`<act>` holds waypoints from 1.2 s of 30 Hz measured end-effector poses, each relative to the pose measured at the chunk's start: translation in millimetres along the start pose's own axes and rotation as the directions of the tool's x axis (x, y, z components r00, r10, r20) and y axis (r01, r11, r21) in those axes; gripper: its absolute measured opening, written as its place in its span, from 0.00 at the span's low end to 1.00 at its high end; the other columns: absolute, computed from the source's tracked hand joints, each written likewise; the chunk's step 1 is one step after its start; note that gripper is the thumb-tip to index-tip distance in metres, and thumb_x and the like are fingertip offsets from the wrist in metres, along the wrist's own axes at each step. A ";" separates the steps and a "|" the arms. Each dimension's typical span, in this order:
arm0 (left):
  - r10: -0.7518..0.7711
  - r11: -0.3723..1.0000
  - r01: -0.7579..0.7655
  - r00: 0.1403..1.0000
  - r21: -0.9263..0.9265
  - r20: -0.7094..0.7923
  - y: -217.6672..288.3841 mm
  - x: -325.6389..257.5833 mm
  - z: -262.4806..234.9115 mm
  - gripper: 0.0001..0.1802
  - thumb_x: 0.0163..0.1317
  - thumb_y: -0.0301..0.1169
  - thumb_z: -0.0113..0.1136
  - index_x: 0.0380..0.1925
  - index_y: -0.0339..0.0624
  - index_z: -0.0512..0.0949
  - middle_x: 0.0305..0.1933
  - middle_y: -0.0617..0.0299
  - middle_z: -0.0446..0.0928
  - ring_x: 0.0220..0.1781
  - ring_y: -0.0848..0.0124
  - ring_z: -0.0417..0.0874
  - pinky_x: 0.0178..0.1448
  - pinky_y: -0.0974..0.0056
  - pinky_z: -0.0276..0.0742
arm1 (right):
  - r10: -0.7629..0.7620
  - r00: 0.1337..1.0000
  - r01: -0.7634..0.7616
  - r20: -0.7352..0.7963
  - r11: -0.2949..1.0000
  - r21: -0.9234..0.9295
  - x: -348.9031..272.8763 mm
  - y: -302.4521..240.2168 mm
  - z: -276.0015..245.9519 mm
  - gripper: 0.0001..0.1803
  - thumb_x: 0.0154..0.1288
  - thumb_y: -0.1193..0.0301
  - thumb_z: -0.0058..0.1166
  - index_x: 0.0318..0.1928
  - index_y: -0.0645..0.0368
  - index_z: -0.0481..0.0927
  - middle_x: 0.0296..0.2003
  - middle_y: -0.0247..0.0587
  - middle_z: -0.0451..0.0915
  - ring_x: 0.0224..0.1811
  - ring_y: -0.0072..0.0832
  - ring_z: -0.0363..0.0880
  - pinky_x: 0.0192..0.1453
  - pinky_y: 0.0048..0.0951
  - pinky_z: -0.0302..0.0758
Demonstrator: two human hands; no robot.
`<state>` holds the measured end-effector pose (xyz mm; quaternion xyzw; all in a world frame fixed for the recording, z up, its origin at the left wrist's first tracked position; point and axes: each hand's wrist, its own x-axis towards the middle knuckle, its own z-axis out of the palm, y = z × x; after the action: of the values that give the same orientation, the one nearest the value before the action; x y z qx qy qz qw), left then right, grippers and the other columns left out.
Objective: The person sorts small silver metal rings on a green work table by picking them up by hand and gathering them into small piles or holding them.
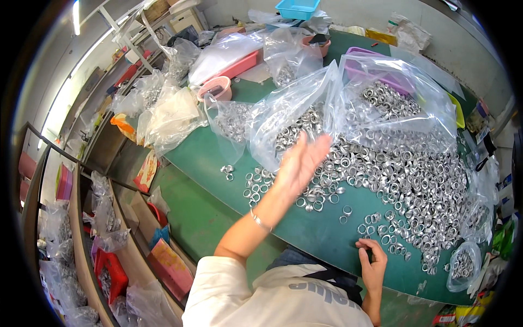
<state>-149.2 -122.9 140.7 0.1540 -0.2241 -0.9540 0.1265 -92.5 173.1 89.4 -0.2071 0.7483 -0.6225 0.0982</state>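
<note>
A wide heap of small silver metal rings (pixel 403 169) covers the green table (pixel 305 231). My left hand (pixel 301 161) is raised over the heap's left edge, flat and open, with nothing in it, just in front of a clear plastic bag of rings (pixel 283 122). A thin bracelet (pixel 260 220) sits on that wrist. My right hand (pixel 373 264) rests at the table's near edge, fingers bent, fingertips beside a few loose rings (pixel 381 237). Whether it pinches a ring is not visible.
More clear bags lie at the back, one in a purple tub (pixel 359 54). A pink bowl (pixel 215 87) and a blue tray (pixel 297 8) stand further off. A small bag of rings (pixel 463 264) lies at the right. Shelves with bags (pixel 103 212) are at the left.
</note>
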 end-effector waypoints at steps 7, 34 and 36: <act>-0.307 0.870 0.205 0.937 0.449 0.167 -37.0 -18.4 -11.5 0.20 0.70 0.28 0.50 0.60 0.34 0.67 0.58 0.46 0.75 0.58 0.58 0.79 0.62 0.61 0.76 | 0.006 0.999 -0.005 -0.034 0.999 0.034 -4.4 3.8 2.3 0.11 0.59 0.84 0.52 0.43 0.67 0.80 0.37 0.44 0.82 0.39 0.29 0.79 0.47 0.26 0.73; -0.577 -0.320 -0.892 0.452 0.321 0.680 -154.3 -32.3 -18.1 0.25 0.59 0.33 0.60 0.59 0.48 0.71 0.66 0.52 0.63 0.70 0.48 0.60 0.68 0.40 0.60 | -0.150 0.956 -0.162 -0.251 0.446 -0.880 23.6 31.1 -31.0 0.32 0.61 0.60 0.60 0.63 0.56 0.68 0.66 0.55 0.60 0.69 0.58 0.52 0.66 0.67 0.50; -0.494 -0.370 -0.859 0.504 0.353 0.708 -140.5 -31.2 -28.3 0.20 0.59 0.29 0.59 0.53 0.45 0.74 0.59 0.52 0.68 0.65 0.50 0.66 0.64 0.45 0.63 | -0.171 0.975 -0.027 -0.142 0.542 -0.840 19.5 23.1 -17.4 0.32 0.60 0.60 0.60 0.63 0.56 0.69 0.66 0.53 0.60 0.70 0.56 0.52 0.67 0.67 0.50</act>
<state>-134.8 -2.3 58.5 -0.3107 -0.9262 -0.2025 0.0688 -121.3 183.4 72.6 -0.1936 0.9509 -0.2118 -0.1163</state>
